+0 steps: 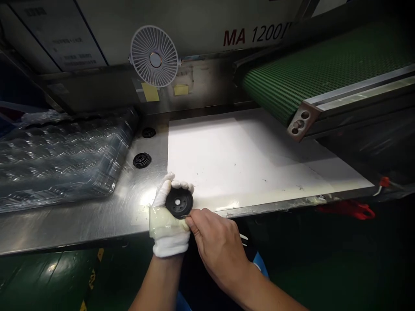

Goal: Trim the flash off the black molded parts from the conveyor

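A black disc point(179, 202) is clamped in the gloved left hand point(167, 229), a metal tool point(186, 215) pinched to its rim by the right hand point(218, 246), fingers together.

Pale machine panel point(194, 30) lettered MA 1200 at twelve o'clock, small white fan point(154, 56) at eleven, green conveyor belt point(324, 65) at two, steel bench point(65, 229) at nine, green floor point(42, 276) with yellow marks at seven
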